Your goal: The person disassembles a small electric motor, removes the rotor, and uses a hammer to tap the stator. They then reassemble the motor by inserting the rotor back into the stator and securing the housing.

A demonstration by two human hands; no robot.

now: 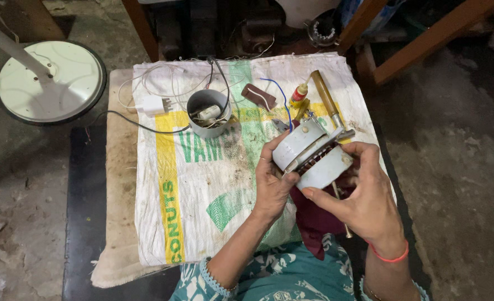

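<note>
Head view: pale grey round fan motor with copper windings showing (312,155) held above the printed white woven sack (202,184), left hand (272,181) cupped around its side, right hand (364,195) pinching its lower edge (inspection stage, apparently). Next, probably careful turning. Grey cylindrical metal cup (208,113) holding wires and small parts.

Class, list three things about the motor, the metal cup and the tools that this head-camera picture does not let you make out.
1. Head view: the motor's underside is hidden by the left hand and right hand.
2. The metal cup's contents are too small and tangled to tell apart.
3. The wooden-handled tool's head is hidden behind the motor.
</note>
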